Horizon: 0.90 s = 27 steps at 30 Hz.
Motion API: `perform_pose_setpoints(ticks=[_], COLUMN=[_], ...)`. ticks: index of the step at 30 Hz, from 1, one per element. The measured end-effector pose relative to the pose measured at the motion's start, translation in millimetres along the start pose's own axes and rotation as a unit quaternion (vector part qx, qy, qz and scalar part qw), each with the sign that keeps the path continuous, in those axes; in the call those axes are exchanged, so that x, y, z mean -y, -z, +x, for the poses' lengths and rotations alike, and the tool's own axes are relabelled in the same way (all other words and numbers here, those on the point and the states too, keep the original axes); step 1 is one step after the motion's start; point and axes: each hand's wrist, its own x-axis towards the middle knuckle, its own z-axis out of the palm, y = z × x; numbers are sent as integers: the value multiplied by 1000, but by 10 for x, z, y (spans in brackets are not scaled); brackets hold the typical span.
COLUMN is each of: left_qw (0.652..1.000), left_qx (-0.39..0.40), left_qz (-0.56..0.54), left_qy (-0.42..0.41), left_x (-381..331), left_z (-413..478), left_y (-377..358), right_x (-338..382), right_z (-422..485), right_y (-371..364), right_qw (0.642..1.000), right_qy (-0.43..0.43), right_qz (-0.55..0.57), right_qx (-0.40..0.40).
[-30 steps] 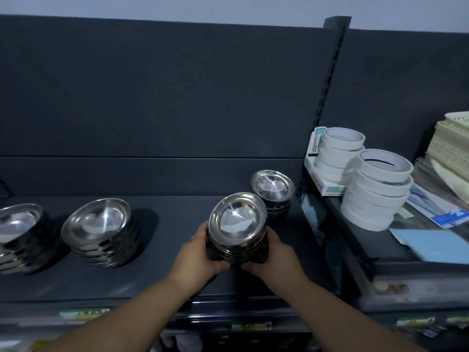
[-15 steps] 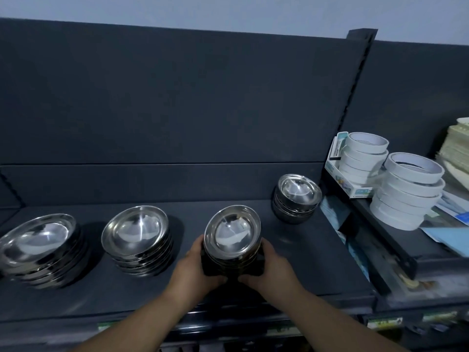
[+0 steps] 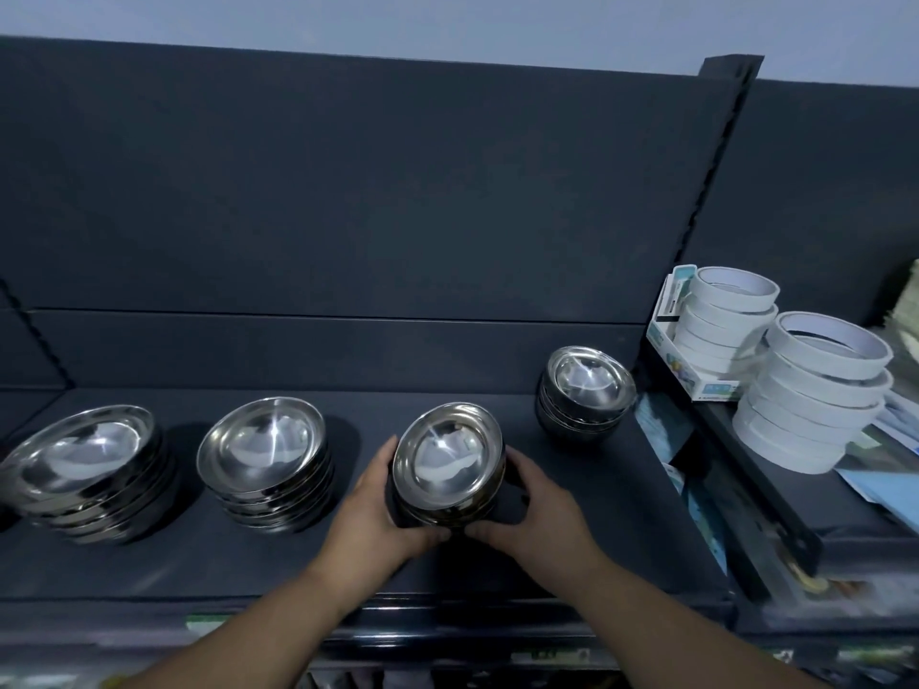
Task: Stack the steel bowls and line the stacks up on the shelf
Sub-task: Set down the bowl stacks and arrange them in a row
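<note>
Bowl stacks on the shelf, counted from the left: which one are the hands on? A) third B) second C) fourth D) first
A: left hand and right hand grip the third stack; far-left stack and second stack sit left of it, fourth stack right.

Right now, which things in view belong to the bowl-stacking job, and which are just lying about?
Job: held bowl stack, gripped by left hand and right hand; far-left stack; second stack; small back-right stack; shelf.
Lying about: rear tape-roll pile, front tape-roll pile, small box, blue paper.
</note>
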Motion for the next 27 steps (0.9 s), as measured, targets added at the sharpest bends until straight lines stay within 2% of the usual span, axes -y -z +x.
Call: perform_pose_setpoints(ticks=[12,17,22,27], left_qw=[1000,1000,1000,1000], left_qx=[-8,-9,0,-2], left_qz=[-11,-15,-8,5], left_qy=[11,7,9,-4], left_x=[-86,-145,-174,-231], left_z=[-82,-71,-49,-3], left_y=[-24,-8,27,101], right_x=[11,98,119,91], right_z=[51,105,136,110], right_y=[74,151,198,170], right_qw=[998,998,996,998], right_qy=[24,29,62,45], right_qz=[-6,22,-17,-1], right_qx=[51,46,56,35])
